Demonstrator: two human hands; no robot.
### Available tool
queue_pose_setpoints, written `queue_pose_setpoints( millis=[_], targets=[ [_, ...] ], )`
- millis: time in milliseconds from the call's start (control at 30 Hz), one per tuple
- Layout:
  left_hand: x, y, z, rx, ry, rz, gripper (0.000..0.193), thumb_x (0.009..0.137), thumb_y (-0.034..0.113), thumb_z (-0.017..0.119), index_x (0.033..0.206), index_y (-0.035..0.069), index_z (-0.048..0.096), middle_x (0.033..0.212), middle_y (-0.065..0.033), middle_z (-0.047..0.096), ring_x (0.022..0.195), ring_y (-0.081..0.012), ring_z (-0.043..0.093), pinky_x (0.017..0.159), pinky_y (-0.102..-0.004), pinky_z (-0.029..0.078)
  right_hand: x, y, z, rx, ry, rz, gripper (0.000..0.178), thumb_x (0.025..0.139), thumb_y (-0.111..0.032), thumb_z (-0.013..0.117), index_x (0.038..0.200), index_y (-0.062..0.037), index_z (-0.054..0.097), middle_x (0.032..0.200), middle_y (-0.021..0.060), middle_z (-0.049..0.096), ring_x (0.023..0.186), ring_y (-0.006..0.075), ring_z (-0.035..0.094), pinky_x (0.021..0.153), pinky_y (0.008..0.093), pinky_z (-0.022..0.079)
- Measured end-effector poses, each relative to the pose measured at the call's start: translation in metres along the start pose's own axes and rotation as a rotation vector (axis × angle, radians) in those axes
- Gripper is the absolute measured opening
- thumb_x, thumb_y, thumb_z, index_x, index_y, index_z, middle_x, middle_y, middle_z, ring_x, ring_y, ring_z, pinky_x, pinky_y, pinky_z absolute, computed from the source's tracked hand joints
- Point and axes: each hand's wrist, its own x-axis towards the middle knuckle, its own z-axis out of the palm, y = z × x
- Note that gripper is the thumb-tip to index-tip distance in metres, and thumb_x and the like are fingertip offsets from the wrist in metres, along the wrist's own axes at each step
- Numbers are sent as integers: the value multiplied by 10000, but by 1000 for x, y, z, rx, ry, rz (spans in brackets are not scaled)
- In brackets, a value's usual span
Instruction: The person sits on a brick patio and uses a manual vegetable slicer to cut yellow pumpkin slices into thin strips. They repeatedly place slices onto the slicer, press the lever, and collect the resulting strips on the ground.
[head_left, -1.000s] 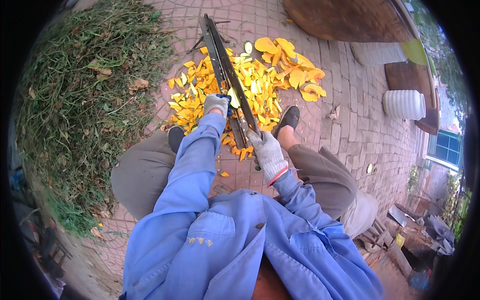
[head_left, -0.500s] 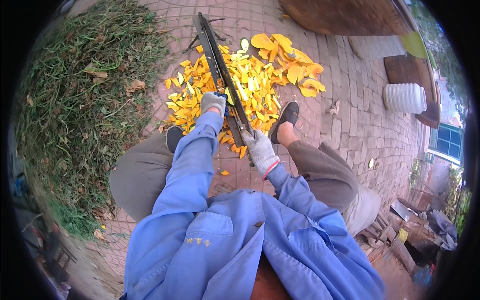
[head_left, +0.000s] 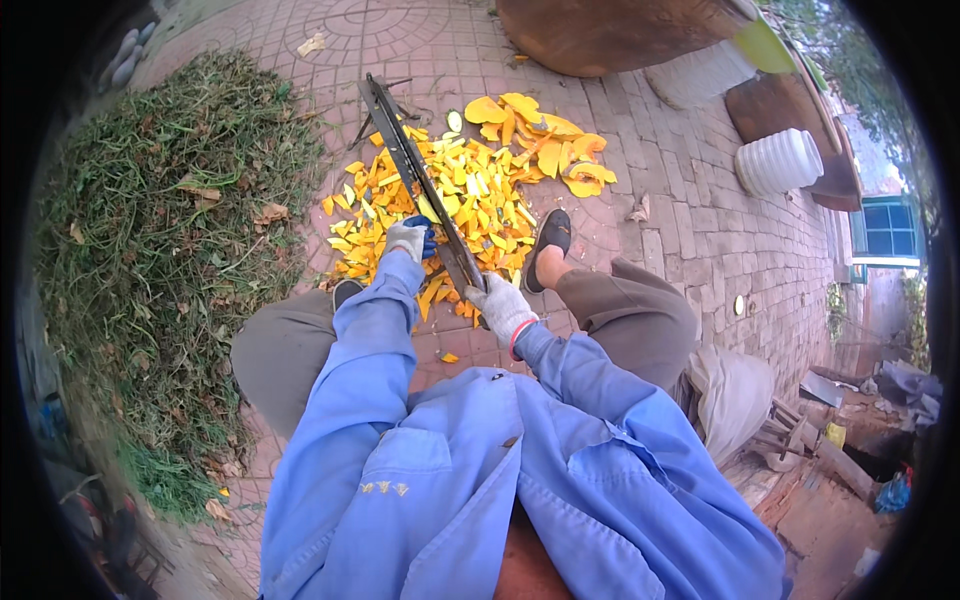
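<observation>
A long dark hinged-blade chopper (head_left: 412, 165) lies slantwise over a heap of cut yellow-orange pumpkin pieces (head_left: 465, 180). My right hand (head_left: 503, 305), in a pale knit glove with a red cuff, is closed round the near end of the chopper's blade arm. On the chopper's left side is my left hand (head_left: 407, 238), gloved in grey with blue on the finger side. Its fingers are curled beside the blade, and what they hold is hidden. A yellow-green slice (head_left: 428, 208) shows just past these fingers, against the chopper.
Large curved pumpkin chunks (head_left: 550, 145) lie beyond the heap to the right. At left spreads a big pile of cut green vines (head_left: 180, 260). My shoe (head_left: 550, 248) stands at the heap's right edge. Farther right are a white ribbed tub (head_left: 778, 162) and large brown vats (head_left: 620, 35).
The view has shifted, so the ground and chopper appear lower and farther left. Both hands stay at the chopper, and the blade arm looks much the same.
</observation>
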Motion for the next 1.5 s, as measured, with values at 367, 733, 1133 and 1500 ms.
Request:
queue_pose_setpoints(
  millis=[367,733,1133,1500],
  targets=[
    [-31,-6,8,515,313,386,421,883,217,637,1241,11,558,1094,-184,644,901,-306,645,792,-408,528,-11,-16,-25,-88,114,-20,450,903,-412,565,1025,16,630,957,258,662,947,387,635,827,446,485],
    [-57,10,85,1528,-37,986,285,836,246,636,1073,95,680,853,-52,672,839,-253,611,820,-381,473,208,69,-58,341,401,332,600,731,-509,698,972,40,677,932,267,679,938,386,661,807,415,507],
    [-58,28,83,1356,-146,1015,341,720,108,687,1052,27,667,788,-86,601,764,-275,569,668,-403,449,373,63,-80,131,332,478,554,761,-533,690,932,-6,697,906,234,691,896,373,673,758,422,520],
    [-59,28,91,1379,-158,1043,309,778,138,657,1073,45,665,792,-79,604,782,-265,574,689,-397,451,368,134,-43,793,118,195,324,864,-217,685,1099,-39,551,944,130,646,814,261,673,671,398,543]
  ],
)
